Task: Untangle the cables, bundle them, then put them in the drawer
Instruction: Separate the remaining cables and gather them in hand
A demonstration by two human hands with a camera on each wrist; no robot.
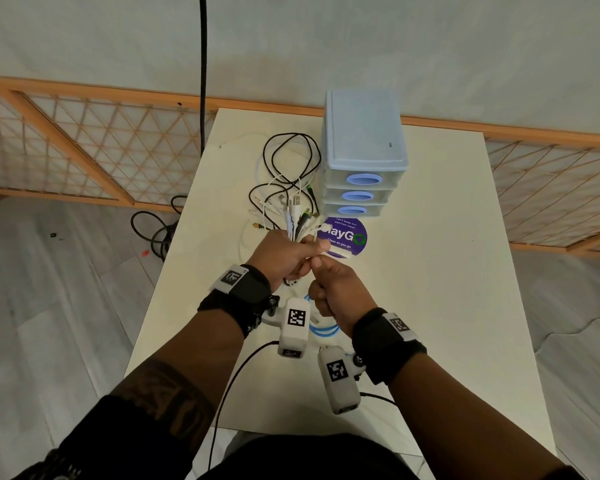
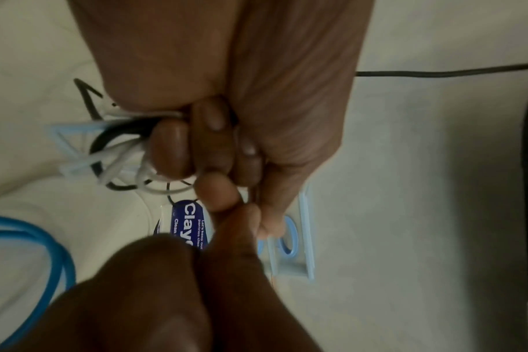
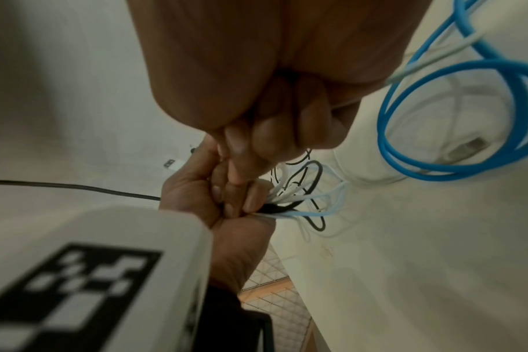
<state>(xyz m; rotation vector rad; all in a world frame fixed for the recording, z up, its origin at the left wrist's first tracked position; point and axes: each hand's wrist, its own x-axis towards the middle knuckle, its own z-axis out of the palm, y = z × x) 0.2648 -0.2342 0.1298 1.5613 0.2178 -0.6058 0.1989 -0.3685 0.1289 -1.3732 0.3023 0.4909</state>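
My left hand (image 1: 284, 258) grips a bunch of black, white and grey cables (image 1: 293, 216), plugs sticking up towards the drawers. The left wrist view shows its fingers (image 2: 214, 147) curled round the strands (image 2: 115, 152). My right hand (image 1: 336, 292) is a fist pressed against the left, thumb and forefinger pinching a thin white cable at the bunch (image 3: 302, 197). More cable loops (image 1: 288, 157) trail across the table behind. A blue cable (image 1: 326, 332) lies coiled under my wrists. The pale blue three-drawer unit (image 1: 364, 140) stands at the back, all drawers closed.
A round purple sticker (image 1: 352, 233) lies in front of the drawer unit on the cream table (image 1: 430, 271). Black cords (image 1: 236, 372) run from the wrist cameras over the near edge. Wooden lattice screens (image 1: 84, 140) lean by the wall, with a cable heap (image 1: 153, 226) on the floor at left.
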